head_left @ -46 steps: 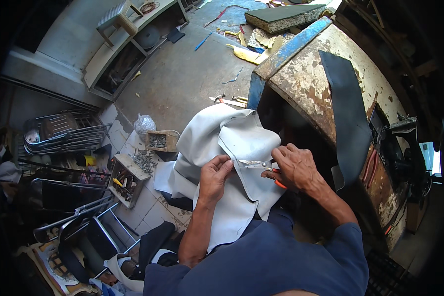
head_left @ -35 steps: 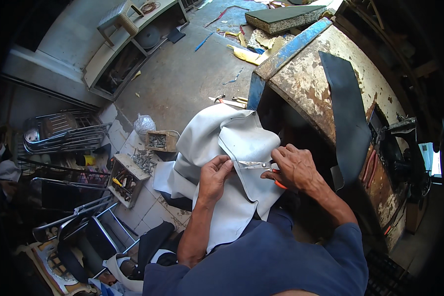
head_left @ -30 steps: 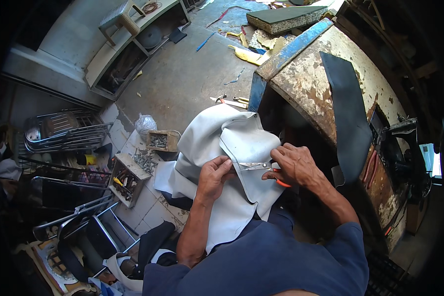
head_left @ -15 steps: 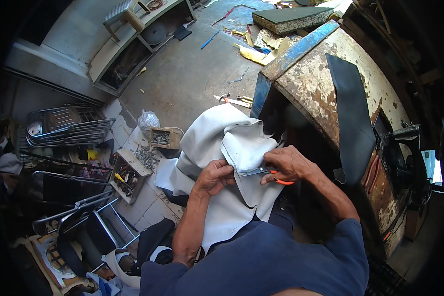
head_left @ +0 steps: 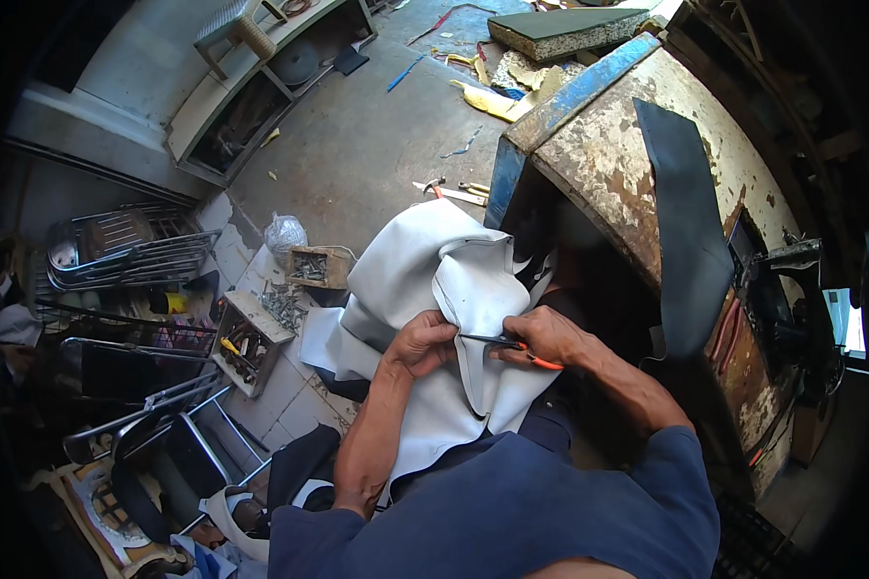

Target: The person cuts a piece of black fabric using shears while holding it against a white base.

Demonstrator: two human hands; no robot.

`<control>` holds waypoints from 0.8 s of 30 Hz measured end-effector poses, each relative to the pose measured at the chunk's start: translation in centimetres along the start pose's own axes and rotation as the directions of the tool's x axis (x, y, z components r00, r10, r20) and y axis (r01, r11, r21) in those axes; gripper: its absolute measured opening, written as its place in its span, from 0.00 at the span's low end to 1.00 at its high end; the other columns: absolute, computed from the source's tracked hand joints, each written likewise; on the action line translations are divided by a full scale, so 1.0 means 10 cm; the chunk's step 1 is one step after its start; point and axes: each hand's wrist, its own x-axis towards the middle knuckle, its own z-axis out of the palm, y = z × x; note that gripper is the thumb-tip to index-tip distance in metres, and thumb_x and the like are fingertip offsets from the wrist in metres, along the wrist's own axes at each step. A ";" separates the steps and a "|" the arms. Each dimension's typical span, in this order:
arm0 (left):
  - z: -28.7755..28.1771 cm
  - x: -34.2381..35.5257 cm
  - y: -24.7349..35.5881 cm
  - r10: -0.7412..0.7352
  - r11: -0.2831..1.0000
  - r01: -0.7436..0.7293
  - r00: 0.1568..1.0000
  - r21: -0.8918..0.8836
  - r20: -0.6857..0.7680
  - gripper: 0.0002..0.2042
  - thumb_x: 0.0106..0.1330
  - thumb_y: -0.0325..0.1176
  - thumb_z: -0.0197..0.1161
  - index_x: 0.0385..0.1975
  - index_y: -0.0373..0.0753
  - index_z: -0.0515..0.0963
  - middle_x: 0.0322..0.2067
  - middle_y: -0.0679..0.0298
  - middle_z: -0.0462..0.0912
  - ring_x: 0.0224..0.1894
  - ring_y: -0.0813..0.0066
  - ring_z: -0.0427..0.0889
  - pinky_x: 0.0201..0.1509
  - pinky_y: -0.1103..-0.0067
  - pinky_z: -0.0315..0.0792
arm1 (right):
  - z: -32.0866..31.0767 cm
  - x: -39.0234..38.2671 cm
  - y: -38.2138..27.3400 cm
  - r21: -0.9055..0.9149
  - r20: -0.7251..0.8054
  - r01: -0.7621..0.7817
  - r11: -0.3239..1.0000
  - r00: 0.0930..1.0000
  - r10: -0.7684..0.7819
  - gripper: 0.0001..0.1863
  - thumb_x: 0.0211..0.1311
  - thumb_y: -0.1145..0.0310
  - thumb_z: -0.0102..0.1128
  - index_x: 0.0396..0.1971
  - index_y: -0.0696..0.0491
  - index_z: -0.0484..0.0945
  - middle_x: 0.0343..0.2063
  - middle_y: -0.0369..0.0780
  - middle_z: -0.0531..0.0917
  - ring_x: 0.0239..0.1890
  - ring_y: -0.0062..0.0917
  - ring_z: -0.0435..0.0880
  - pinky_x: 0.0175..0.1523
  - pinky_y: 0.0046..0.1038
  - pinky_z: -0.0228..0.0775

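Note:
A large, crumpled piece of white sheet material (head_left: 391, 261), like leather or vinyl, lies over my lap, with a seamed edge running down its middle. My left hand (head_left: 421, 344) pinches that edge, fingers curled. My right hand (head_left: 543, 334) is closed on scissors with orange handles (head_left: 546, 363); their dark-looking blades point left across the seam, close to my left fingertips. Whether the blades are closed on the material I cannot tell.
A weathered cabinet (head_left: 599, 154) draped with a black sheet (head_left: 686, 232) stands at right. Wooden boxes of tools and hardware (head_left: 251, 343), folded metal chairs (head_left: 130, 251) and a plastic bag (head_left: 285, 234) are at left. A hammer (head_left: 433, 185) lies ahead; foam slabs (head_left: 565, 31) lie farther back.
My right hand has moved down and slightly left with the scissors, whose blades sit lower. The upper flap of white material has shifted, and my left fingers stay on the seam.

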 end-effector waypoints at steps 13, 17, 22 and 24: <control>0.44 -0.08 -0.04 0.193 0.976 -0.176 0.972 0.126 -0.133 0.19 0.72 0.31 0.63 0.58 0.30 0.72 0.47 0.58 0.84 0.46 0.72 0.85 0.55 0.74 0.79 | 0.13 -0.13 -0.23 0.119 -0.242 -0.226 0.967 0.938 0.249 0.26 0.58 0.49 0.73 0.22 0.59 0.76 0.14 0.48 0.78 0.20 0.45 0.82 0.30 0.40 0.73; 0.71 0.04 -0.16 0.301 0.920 -0.212 0.921 0.329 -0.248 0.13 0.70 0.29 0.67 0.51 0.34 0.75 0.40 0.65 0.83 0.36 0.83 0.80 0.45 0.82 0.75 | -0.35 -0.36 -0.30 -0.191 -0.307 -0.228 0.955 0.938 0.162 0.28 0.50 0.46 0.78 0.21 0.55 0.74 0.17 0.43 0.79 0.21 0.41 0.81 0.28 0.38 0.70; 0.66 0.21 -0.21 0.288 0.942 -0.210 0.906 0.261 -0.311 0.09 0.70 0.29 0.67 0.45 0.36 0.77 0.38 0.67 0.84 0.37 0.79 0.81 0.45 0.80 0.75 | -0.67 -0.69 -0.55 -0.288 -0.347 -0.352 0.891 0.905 0.246 0.22 0.47 0.53 0.78 0.24 0.55 0.76 0.23 0.42 0.83 0.28 0.43 0.84 0.33 0.43 0.74; 0.83 0.23 -0.10 0.288 0.956 -0.241 0.872 0.167 -0.397 0.09 0.69 0.31 0.67 0.45 0.38 0.77 0.39 0.67 0.83 0.38 0.76 0.81 0.47 0.75 0.75 | -0.75 -0.86 -0.52 -0.280 -0.378 -0.367 0.887 0.892 0.249 0.23 0.50 0.55 0.79 0.24 0.57 0.75 0.21 0.44 0.80 0.25 0.43 0.81 0.31 0.41 0.72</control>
